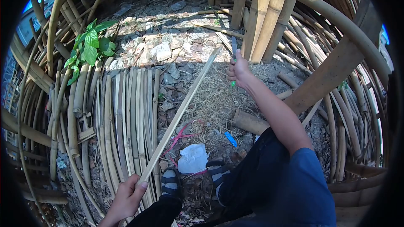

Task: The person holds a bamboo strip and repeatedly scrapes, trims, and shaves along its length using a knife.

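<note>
My left hand [129, 196] is closed around the lower end of a long split bamboo strip [181, 112]. The strip slants up and away to the right, its far tip close to my right hand [240, 70]. That hand grips a knife [234, 46] by its green handle, with the blade pointing up and away from me. A small gap shows between blade and strip tip. Below the strip's far half, pale shavings [210, 96] cover the ground. Left of the strip lies a row of similar bamboo strips [130, 117], side by side.
Upright bamboo poles [265, 21] stand ahead on the right, and a curved pole [328, 10] arches overhead. A short bamboo piece [248, 122] lies by my right knee. Near my sandals are a white plastic bag [192, 159], pink string [179, 136] and a blue wrapper [230, 139]. A leafy plant [90, 46] grows at left.
</note>
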Available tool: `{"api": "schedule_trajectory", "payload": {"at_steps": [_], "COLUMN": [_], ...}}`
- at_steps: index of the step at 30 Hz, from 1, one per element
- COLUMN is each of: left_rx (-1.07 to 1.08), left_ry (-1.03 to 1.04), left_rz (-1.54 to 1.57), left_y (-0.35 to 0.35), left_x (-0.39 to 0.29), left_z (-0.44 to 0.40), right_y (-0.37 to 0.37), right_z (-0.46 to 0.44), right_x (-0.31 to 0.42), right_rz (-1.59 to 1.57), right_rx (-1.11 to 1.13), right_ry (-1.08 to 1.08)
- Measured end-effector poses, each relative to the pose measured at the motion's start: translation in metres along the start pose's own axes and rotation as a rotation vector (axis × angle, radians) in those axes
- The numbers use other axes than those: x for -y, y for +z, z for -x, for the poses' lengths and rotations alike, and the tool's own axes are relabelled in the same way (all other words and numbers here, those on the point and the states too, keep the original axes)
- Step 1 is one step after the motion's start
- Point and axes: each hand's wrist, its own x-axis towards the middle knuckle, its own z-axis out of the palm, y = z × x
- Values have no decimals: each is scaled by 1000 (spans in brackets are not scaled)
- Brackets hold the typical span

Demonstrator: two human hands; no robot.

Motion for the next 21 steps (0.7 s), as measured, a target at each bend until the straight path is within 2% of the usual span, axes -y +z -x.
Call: {"api": "schedule_trajectory", "payload": {"at_steps": [2, 3, 5, 9, 12, 16, 19, 21], "left_rx": [-12, -16, -14, -4, 0, -10, 10, -2], "left_ry": [-17, -41, -13, 16, 1, 23, -11, -18], "left_rz": [27, 51, 24, -39, -67, -83, -51, -38], "left_y": [-3, -3, -2, 1, 3, 4, 3, 2], "left_x": [4, 5, 2, -4, -2, -4, -1, -3], "left_z": [-1, -1, -1, -1, -2, -2, -2, -2], "right_y": [-7, -5, -1, 16, 24, 23, 22, 27], "right_z": [-5, 0, 9, 33, 35, 18, 10, 6], "right_x": [-2, -2, -3, 10, 12, 2, -9, -17], "right_rz": [272, 274, 434, 295, 242, 106, 95, 476], "right_rx": [-231, -230, -169, -151, -83, -84, -116, -309], "right_ry": [-238, -239, -375, -341, -186, -263, -377, -779]}}
